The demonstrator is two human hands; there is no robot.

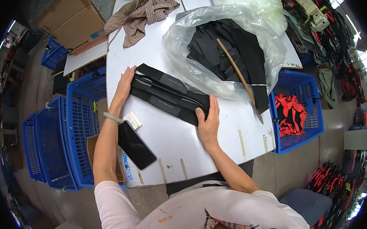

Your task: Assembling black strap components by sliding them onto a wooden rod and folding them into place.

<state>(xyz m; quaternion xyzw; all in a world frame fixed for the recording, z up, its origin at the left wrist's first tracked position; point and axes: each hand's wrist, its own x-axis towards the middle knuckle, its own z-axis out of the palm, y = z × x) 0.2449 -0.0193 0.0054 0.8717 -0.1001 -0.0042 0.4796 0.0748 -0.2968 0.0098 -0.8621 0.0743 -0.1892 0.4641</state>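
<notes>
A flat stack of black fabric bands (165, 93) with grey printed labels lies slantwise on the white table, its layers gaping a little along the length. Against its left end rests my left hand (125, 82), fingers stretched out and flat. My right hand (209, 124) is at the opposite end, thumb apart from the straight fingers and touching the bands' corner. Beyond the stack, a clear plastic bag (175, 43) stands wide, full of more black fabric pieces (217, 45). A long wooden stick (236, 68) lies across them.
A phone (136, 147) and a small white pad (132, 120) lie by my left forearm. A checked cloth (141, 14) is at the table's far left. Blue crates (77, 133) stand left; another blue crate (314, 125) at right holds red-and-black pieces. A sewing machine (305, 2) sits far right.
</notes>
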